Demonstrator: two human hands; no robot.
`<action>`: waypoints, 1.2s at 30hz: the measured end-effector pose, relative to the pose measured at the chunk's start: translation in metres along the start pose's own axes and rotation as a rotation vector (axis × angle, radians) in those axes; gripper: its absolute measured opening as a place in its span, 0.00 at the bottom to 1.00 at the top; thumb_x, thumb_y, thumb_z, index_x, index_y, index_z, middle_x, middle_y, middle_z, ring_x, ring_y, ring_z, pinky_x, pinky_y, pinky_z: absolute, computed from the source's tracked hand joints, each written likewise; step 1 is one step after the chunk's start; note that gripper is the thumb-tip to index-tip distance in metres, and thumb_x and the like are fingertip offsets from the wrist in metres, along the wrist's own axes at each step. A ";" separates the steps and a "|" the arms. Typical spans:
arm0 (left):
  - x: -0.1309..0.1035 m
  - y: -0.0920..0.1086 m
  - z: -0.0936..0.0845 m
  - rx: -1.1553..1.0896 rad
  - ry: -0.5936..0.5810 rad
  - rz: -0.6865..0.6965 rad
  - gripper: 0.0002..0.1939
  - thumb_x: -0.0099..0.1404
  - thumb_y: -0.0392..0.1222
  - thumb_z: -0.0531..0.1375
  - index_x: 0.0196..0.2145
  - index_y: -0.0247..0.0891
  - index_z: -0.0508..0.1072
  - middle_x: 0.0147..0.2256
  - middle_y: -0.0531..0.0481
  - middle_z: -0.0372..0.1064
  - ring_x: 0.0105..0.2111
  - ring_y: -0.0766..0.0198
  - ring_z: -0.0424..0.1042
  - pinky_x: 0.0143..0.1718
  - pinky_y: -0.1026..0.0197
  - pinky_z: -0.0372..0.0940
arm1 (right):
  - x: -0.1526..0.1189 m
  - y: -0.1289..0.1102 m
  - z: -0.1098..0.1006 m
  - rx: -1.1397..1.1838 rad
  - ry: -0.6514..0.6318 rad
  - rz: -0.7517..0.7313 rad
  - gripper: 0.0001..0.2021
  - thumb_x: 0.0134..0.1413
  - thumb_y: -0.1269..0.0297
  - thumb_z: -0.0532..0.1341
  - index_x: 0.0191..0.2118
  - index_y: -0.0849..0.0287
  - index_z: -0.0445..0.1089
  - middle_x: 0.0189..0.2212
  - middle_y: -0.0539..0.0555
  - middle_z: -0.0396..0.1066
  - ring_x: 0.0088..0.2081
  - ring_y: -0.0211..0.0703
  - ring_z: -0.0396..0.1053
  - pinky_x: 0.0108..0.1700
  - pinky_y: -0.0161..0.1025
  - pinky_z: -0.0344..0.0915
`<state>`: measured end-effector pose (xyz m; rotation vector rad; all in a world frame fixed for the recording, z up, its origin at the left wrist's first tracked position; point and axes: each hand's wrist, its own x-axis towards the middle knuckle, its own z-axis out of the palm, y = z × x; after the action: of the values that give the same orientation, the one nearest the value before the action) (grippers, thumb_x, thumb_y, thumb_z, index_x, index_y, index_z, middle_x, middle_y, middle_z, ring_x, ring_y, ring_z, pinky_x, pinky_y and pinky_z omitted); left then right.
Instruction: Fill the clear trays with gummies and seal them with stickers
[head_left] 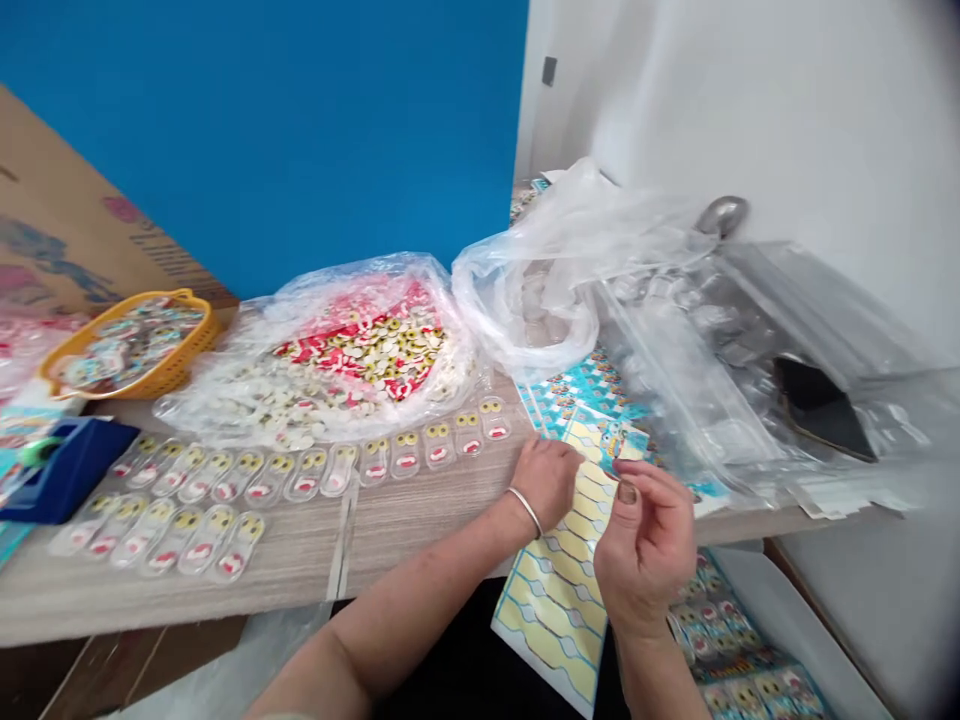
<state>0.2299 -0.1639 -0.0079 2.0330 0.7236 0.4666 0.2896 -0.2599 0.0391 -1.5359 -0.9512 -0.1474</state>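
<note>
Long tabletop, pale grey-brown wood grain, runs across the view. Large clear plastic bag on its far side, mouth spread open. Flat clear plastic packets piled at right. Pale yellow sticker sheet with blue wavy outlines lies between the person's two hands, upper end at the tabletop, lower end past the near edge. Yellow latticed plastic basket at far left, filled.

Left hand at the sheet's upper left edge, back of hand up, fingers bent; tips hidden, so cannot tell what they grip. Right hand over the sheet's right side, fingers curled, thumb near the index finger; cannot tell whether anything is pinched.

Small rounded clear plastic cases stand out left of the hands, in two rows. Narrow pale bangle circles the left wrist. Smallest: loose red, white and yellow pieces, heaped in the bag.
</note>
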 end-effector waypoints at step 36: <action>-0.147 -0.035 -0.104 -0.929 0.381 -0.685 0.13 0.56 0.48 0.66 0.30 0.35 0.70 0.25 0.52 0.71 0.26 0.68 0.69 0.31 0.65 0.64 | -0.078 0.003 0.069 -0.603 -0.869 -0.270 0.17 0.64 0.65 0.54 0.56 0.58 0.66 0.52 0.59 0.71 0.63 0.58 0.53 0.65 0.65 0.32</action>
<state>0.0472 -0.1792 0.0097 0.7697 1.1052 0.6262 0.2111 -0.2359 -0.0258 -2.0612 -1.9328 0.0666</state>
